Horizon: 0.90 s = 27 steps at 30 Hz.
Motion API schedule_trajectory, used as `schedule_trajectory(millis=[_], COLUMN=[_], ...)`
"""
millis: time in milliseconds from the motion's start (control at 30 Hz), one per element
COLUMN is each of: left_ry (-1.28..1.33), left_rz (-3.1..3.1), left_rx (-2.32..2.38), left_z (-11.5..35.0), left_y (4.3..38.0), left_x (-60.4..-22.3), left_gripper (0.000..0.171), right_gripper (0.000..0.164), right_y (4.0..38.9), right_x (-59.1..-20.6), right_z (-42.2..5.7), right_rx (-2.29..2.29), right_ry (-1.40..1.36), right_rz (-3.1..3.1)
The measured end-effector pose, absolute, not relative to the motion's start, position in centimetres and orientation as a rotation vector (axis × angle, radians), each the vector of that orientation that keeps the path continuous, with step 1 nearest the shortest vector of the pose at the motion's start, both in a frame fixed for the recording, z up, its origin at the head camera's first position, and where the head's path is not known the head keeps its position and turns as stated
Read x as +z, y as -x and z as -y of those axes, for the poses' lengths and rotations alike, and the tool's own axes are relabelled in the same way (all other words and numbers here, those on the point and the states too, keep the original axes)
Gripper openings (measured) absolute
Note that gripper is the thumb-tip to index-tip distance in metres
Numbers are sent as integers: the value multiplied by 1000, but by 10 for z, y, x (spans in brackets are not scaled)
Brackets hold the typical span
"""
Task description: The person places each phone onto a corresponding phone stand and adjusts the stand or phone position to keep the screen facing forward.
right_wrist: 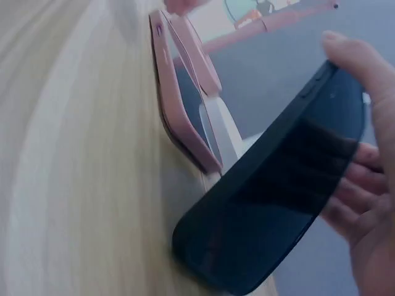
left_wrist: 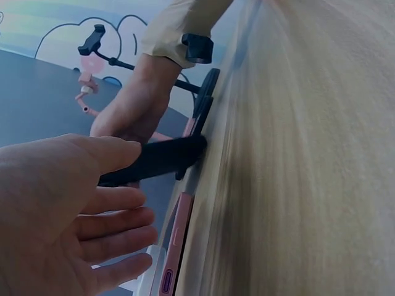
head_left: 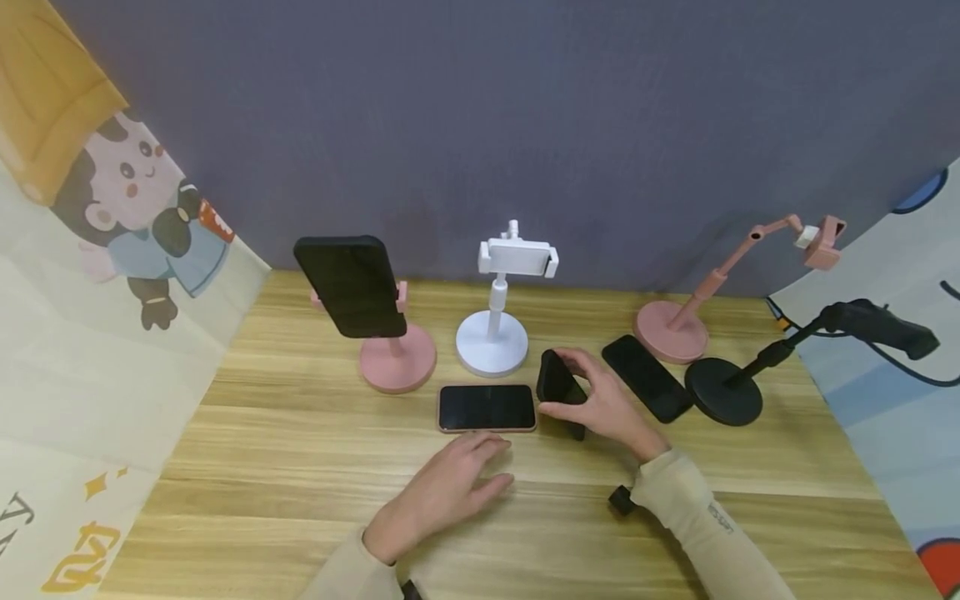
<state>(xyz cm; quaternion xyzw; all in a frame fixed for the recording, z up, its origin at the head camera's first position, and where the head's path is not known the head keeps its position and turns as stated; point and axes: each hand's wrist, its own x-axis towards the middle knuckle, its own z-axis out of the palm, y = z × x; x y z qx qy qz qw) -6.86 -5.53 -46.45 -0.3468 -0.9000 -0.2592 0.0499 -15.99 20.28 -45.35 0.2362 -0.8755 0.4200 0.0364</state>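
My right hand (head_left: 603, 404) grips a black smartphone (head_left: 557, 379) by its edges, between thumb and fingers. This smartphone (right_wrist: 271, 191) is tilted, with its lower end at or just over the wooden table; contact is hard to tell. My left hand (head_left: 446, 483) holds nothing, its fingers (left_wrist: 120, 228) extended and slightly spread. Just beyond those fingertips a smartphone in a pink case (head_left: 486, 407) lies flat, dark screen up. Behind it stands a white phone stand (head_left: 492, 343) with its clamp holding nothing.
At the left, a pink phone stand (head_left: 397, 358) carries a large black phone (head_left: 351, 286). Another black phone (head_left: 647, 377) lies flat at the right, beside a second pink stand (head_left: 671, 332) and a black stand (head_left: 723, 392). A grey panel (head_left: 465, 125) rises behind the table.
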Motion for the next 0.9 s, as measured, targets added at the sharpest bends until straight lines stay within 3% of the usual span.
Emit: schedule_trajectory(millis=[200, 467, 900], left_ry=[995, 858, 734], left_rz=[2690, 2612, 2395], left_rx=[-814, -980, -1071], left_z=[52, 45, 32], left_y=[71, 71, 79], left_x=[-463, -460, -454], left_gripper=[46, 61, 61], right_gripper=[81, 74, 76], right_y=[154, 136, 134], right_x=[-451, -419, -419], right_z=[-185, -158, -132], right_rx=[1478, 1562, 1901], right_ry=[-798, -805, -884], right_rz=[2474, 2375, 1870])
